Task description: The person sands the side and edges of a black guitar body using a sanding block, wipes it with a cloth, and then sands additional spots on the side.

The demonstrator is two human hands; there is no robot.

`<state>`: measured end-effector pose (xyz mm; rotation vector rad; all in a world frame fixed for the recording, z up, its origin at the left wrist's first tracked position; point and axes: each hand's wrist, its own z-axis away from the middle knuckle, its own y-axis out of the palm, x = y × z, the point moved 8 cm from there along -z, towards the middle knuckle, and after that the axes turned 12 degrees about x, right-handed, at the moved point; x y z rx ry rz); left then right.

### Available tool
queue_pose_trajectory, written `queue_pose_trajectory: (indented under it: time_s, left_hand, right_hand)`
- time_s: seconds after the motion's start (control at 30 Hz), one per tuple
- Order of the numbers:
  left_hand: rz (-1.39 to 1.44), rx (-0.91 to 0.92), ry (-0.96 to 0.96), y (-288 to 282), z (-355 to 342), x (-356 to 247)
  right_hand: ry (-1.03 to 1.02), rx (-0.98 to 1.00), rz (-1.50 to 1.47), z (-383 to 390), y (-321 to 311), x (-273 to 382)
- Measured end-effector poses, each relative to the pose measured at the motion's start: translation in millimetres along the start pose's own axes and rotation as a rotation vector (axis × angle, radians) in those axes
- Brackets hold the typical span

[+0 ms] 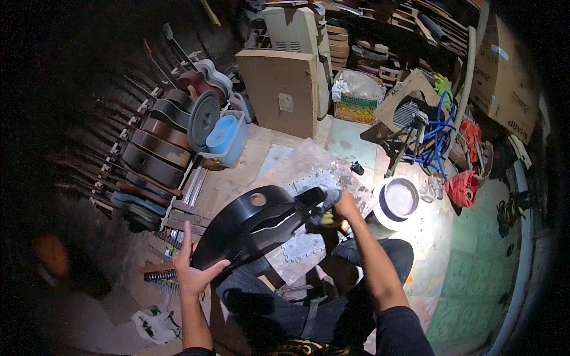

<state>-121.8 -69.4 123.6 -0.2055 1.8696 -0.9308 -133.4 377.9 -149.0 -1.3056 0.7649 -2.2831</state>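
A glossy black guitar body (228, 228) rests tilted across my lap, its side turned up. A round hole shows in that side, and a narrow curved part of the body reaches right. My left hand (195, 270) holds the left end, thumb and index finger spread apart against it. At the other end, my right hand (344, 206) is closed round a grey cloth-like pad (330, 199), which touches or lies very close to the black tip. Something yellowish shows just below the pad. The fingers of that hand are partly hidden.
Several guitars (157, 145) stand in a rack at left. Beside them is a blue plastic tub (234, 145). A worn board (297, 160) lies in front of me; a white bucket (399, 199), blue hose (440, 127), red bag (463, 188) and cardboard box (502, 77) are at right.
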Motion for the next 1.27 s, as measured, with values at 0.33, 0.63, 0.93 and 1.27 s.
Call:
queue_pose_trajectory:
  time_s: [0.33, 0.63, 0.93, 1.27]
  left_hand:
    - [-0.008, 0.029, -0.088, -14.7, -1.3, 14.5]
    - [-0.027, 0.064, -0.097, -15.1, 6.9, 20.9]
    - [0.075, 0.099, -0.237, -11.9, 29.1, 32.6]
    - [0.059, 0.107, -0.238, -9.8, 44.3, 51.7]
  right_hand:
    - [-0.176, -0.275, -0.716, 300.8, -123.0, -32.0]
    - [0.155, -0.164, 0.065, 347.5, -32.1, -81.5]
    - [-0.25, -0.406, -0.091, 320.9, -93.9, 107.1]
    - [-0.962, -0.083, 0.007, 269.8, 9.9, 289.7]
